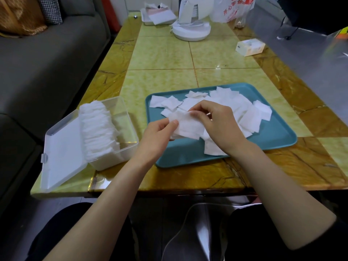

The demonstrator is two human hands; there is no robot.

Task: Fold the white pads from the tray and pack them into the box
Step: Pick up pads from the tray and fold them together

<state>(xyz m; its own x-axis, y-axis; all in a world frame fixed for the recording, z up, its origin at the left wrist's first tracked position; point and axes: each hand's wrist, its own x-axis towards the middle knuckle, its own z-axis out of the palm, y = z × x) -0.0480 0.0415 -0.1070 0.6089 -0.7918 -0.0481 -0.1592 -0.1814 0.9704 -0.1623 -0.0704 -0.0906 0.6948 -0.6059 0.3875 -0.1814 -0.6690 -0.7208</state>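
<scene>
Above the teal tray [278,136], the left hand [160,137] and right hand [219,121] each pinch one white pad [188,127], seemingly mid-fold, so edges should meet squarely before it goes left of the grip into the box [120,147].

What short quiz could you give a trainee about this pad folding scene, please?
1. True or false: folded pads already stand in the clear box.
2. Which hand grips the pad over the tray? A the left alone; B the right alone; C both.
3. Fill in: the loose pads lie on a ___ tray.
Key: 1 true. 2 C: left hand and right hand both pinch it. 3 teal.
</scene>
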